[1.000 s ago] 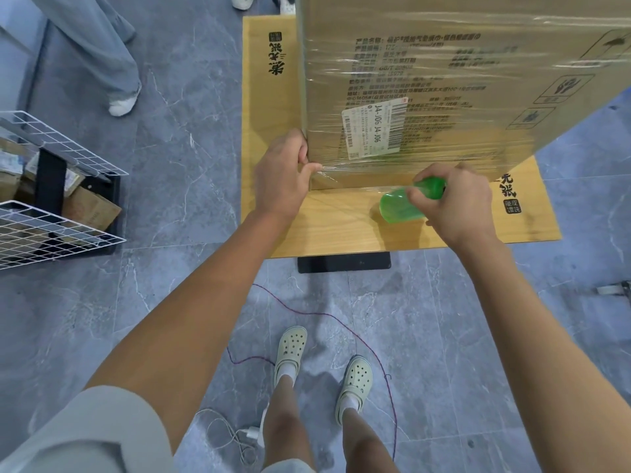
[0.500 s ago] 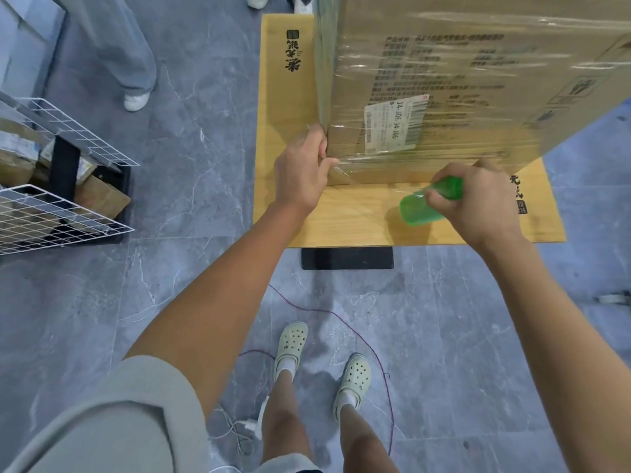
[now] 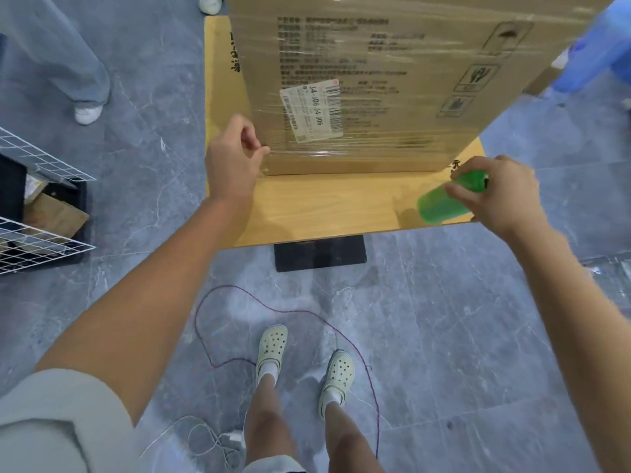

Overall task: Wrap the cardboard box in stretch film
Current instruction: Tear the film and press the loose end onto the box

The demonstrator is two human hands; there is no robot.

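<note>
Cardboard box (image 3: 375, 80) stands upright on the wooden table (image 3: 324, 209), filling its far side. Stretch film (image 3: 358, 150) already bands the box's front face, over the shipping label (image 3: 310, 110); the strip along the box's bottom edge is bare.

Your left hand (image 3: 232, 162) is at the box's lower-left corner, fingers curled, thumb and forefinger pinching the film edge there. Your right hand (image 3: 495, 196) is off the box's lower-right corner, fingers wrapped round the green film-roll handle (image 3: 440, 206).

Handling, my guess: the film is thin, clingy and stretchy, so it ropes or tears if pulled from one point. Keep the pinch flat against the corner and steer by the green handle only. The box looks stiff; weight is unclear, so brace it at a corner, not mid-panel.
</note>
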